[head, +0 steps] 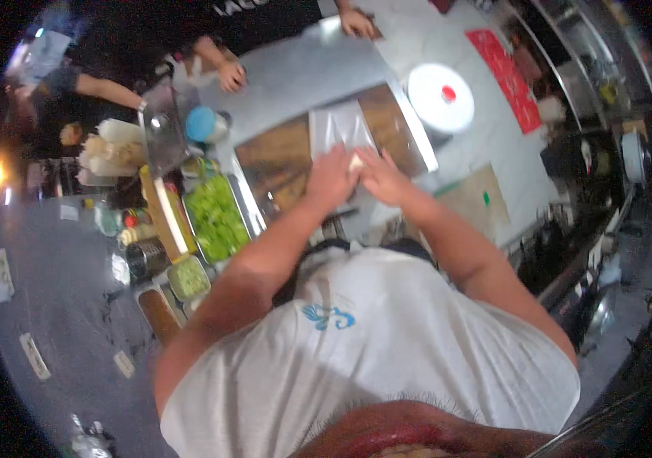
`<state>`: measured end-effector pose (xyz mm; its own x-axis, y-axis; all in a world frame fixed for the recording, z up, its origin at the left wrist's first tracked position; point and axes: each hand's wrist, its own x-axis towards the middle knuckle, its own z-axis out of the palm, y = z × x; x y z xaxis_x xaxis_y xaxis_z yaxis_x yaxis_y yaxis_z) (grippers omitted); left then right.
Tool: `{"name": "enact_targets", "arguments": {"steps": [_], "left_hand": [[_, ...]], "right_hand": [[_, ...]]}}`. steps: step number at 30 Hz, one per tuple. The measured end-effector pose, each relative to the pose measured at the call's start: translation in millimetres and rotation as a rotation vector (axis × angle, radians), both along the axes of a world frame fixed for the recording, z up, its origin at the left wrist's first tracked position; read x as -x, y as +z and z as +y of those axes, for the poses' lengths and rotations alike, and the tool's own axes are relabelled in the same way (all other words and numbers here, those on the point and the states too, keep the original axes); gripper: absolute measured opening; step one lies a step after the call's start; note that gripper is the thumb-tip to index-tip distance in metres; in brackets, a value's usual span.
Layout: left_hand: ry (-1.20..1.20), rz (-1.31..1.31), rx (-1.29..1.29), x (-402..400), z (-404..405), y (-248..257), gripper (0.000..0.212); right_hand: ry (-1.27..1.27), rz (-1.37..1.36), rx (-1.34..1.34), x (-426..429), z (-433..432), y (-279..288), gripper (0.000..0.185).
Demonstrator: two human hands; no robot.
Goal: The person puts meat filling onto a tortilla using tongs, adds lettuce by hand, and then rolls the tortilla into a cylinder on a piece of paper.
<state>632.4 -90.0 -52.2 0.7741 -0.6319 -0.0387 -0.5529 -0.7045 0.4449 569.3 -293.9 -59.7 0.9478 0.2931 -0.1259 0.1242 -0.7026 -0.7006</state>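
Observation:
A white sheet [340, 123], of paper or thin plastic, lies across a brown wooden board [280, 149] set in a metal frame. Both of my hands are at its near edge. My left hand [330, 176] and my right hand [384, 178] come together with fingertips almost touching. Between them shows a small pale piece [355, 164], which blur keeps me from naming; the fingers of both hands curl about it. Most of it is hidden beneath the fingers.
Chopped green lettuce [217, 217] fills a metal pan at left, beside a smaller pan of shredded greens [189, 277]. A blue-lidded container [203, 123] stands behind. Right of the board sits a round white lid [440, 98] with a red knob. Across the counter are another person's hands [232, 75].

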Motion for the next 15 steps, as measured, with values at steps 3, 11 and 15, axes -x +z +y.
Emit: {"name": "enact_targets", "arguments": {"steps": [3,11,15], "left_hand": [[-0.017,-0.053,0.041,-5.3,0.8,10.7,0.061],[-0.067,-0.061,0.157,-0.1,-8.8,2.5,0.056],[-0.063,-0.158,0.122,2.6,10.7,-7.5,0.056]], "right_hand": [[0.006,-0.038,-0.023,-5.9,-6.9,-11.7,0.043],[-0.074,0.070,-0.249,-7.5,-18.2,-8.7,0.036],[-0.328,-0.016,-0.307,14.2,-14.2,23.2,0.029]]}}
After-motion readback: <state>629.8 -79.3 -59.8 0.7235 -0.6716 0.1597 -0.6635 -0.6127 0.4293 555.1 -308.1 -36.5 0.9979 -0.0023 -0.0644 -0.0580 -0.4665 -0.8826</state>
